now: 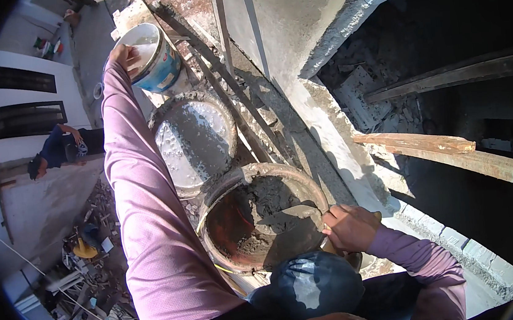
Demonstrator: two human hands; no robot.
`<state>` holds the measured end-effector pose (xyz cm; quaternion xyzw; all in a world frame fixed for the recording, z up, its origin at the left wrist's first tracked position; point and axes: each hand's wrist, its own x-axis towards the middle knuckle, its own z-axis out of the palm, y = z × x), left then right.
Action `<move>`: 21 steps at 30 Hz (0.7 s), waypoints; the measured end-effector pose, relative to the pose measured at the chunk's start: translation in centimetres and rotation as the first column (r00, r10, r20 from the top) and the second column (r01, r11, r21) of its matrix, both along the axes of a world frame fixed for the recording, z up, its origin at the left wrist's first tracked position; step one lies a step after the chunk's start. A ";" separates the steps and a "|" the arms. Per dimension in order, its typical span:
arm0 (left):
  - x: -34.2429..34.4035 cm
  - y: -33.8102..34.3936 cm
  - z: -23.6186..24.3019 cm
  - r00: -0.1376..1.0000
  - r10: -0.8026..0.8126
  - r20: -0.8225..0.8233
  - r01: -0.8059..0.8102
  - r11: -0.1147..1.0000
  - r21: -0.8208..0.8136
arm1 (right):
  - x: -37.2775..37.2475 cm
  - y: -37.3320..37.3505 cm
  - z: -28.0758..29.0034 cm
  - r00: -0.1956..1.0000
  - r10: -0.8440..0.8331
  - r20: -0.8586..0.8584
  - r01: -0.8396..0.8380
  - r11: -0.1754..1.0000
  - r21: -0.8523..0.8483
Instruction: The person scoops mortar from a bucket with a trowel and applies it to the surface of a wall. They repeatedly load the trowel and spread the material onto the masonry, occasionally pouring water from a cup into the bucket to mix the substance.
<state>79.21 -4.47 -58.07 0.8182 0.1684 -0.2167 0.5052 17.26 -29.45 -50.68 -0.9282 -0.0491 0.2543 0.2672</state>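
Observation:
My left arm stretches far forward to a blue and white bucket (166, 70). My left hand (123, 57) is curled over its near left rim, fingers on the inner side above pale liquid. Close to my body, my right hand (352, 228) is closed round a handle whose end pokes out on the right. It appears to be a trowel (287, 219), its flat grey blade lying over the wet mortar (264, 197) in a round, reddish-brown tub (215, 241). Between tub and bucket stands a second round container (233, 131), filled with watery grey liquid.
A rough wall edge (332, 112) and a dark drop lie to the right, with wooden beams (415, 141) across it. Long timbers (224, 83) run beside the containers. Down left, another person (64, 147) is near rubble and scrap wood (91, 299).

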 end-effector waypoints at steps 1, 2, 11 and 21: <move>-0.3 0.3 0.6 1.000 0.003 0.009 -0.003 1.000 0.003 | -0.2 0.0 -0.1 0.999 0.005 0.039 -0.005 1.000 0.014; -0.5 0.6 0.8 0.999 0.020 0.044 -0.021 1.000 0.015 | -0.4 0.1 -0.1 0.997 0.007 0.075 -0.009 1.000 0.026; -3.0 2.0 3.1 0.563 -0.389 0.729 0.000 0.882 0.471 | -1.7 0.5 -0.1 0.990 0.025 0.138 -0.023 1.000 -0.016; -21.3 2.1 12.3 -0.162 -0.521 0.838 0.351 0.763 0.542 | -1.3 -0.6 0.9 0.988 -0.013 0.153 0.012 1.000 0.009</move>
